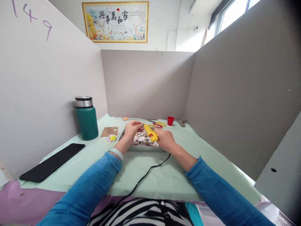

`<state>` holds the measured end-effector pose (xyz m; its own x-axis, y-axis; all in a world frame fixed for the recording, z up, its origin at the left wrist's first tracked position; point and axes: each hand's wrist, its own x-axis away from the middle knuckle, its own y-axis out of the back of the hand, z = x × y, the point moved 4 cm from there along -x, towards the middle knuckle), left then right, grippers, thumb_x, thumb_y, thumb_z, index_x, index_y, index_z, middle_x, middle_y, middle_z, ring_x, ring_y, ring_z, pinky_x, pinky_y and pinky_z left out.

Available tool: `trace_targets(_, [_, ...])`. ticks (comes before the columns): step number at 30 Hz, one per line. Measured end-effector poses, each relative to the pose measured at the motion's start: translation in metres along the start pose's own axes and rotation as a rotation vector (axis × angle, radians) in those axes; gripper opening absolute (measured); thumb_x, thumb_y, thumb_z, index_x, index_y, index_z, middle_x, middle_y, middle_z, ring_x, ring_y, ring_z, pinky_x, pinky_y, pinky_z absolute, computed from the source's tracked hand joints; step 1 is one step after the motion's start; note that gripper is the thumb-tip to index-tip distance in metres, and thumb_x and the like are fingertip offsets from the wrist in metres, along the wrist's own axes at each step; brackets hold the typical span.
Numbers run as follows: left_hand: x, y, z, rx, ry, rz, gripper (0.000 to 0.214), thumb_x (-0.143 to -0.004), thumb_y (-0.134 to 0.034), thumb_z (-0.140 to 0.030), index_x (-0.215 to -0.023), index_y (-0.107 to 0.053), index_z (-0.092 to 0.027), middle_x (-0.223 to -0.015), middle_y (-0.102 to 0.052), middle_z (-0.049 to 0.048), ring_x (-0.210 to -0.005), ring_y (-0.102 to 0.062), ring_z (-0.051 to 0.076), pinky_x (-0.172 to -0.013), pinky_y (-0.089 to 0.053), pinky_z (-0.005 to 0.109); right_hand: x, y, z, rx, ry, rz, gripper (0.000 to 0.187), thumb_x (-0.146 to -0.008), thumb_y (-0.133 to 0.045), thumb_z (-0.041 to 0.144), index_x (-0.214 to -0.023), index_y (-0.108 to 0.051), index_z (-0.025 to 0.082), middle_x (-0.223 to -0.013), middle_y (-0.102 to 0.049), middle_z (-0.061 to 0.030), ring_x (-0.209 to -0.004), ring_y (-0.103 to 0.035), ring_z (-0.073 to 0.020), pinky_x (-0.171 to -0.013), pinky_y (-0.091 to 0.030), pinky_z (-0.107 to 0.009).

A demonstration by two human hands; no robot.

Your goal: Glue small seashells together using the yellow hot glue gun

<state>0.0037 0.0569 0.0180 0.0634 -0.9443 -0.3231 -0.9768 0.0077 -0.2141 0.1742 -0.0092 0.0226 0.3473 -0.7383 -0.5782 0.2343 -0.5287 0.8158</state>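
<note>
head view, left hand (132, 128): raised over the tray, fingertips pinched together right by the gun's nozzle; too small to tell if a shell sits between them
head view, right hand (166, 138): clamped around the grip of the glue gun (150, 133), nozzle pointing away from me toward my left fingers
glue gun, where: above the far part of the tray (141, 148), its black cord (143, 178) trailing back across the green cloth (169, 180) toward my lap
glue gun, handling: i judge it light, stiff plastic, likely hot at the tip, so i hold the yellow body only; the cord could drag it
shells (141, 138), handling: heaped in the tray, probably light, hard and brittle, best pinched by the edges
around: green flask (86, 118) and black phone (52, 162) to my left, brown card (109, 131) beside the tray, scissors (158, 123) and red cup (170, 120) beyond it
</note>
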Motion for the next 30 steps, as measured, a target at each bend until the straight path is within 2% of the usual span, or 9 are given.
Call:
trace_targets(11, [0.0039, 0.0005, -0.0049, 0.022, 0.003, -0.040, 0.030, -0.056, -0.076, -0.021, -0.078, -0.057, -0.011, -0.062, -0.063, 0.0040, -0.052, -0.061, 0.014, -0.059, -0.051, 0.029, 0.0007, 0.0046, -0.0005, 0.019, -0.045, 0.019, 0.016, -0.079, -0.047, 0.020, -0.092, -0.057, 0.020, -0.089, -0.066, -0.0047, -0.075, -0.057, -0.0170, -0.056, -0.026, -0.027])
trace_targets(22, [0.0012, 0.0005, -0.0025, 0.014, 0.003, -0.034, 0.026, -0.059, -0.074, -0.019, -0.078, -0.057, -0.010, -0.063, -0.063, 0.0042, -0.052, -0.060, 0.013, -0.057, -0.051, 0.027, 0.0012, 0.0029, 0.0028, 0.005, 0.014, -0.001, 0.015, -0.078, -0.049, 0.025, -0.091, -0.055, 0.020, -0.088, -0.065, -0.0038, -0.075, -0.056, -0.0169, -0.057, -0.025, -0.026])
trace_targets(30, [0.0032, 0.0011, -0.0042, 0.016, 0.000, -0.058, 0.026, -0.059, -0.074, -0.019, -0.078, -0.058, -0.011, -0.064, -0.063, 0.0046, -0.053, -0.061, 0.013, -0.058, -0.051, 0.027, 0.0010, 0.0035, 0.0018, 0.021, -0.015, 0.004, 0.015, -0.077, -0.050, 0.023, -0.091, -0.056, 0.020, -0.087, -0.065, -0.0035, -0.075, -0.057, -0.0170, -0.055, -0.025, -0.027])
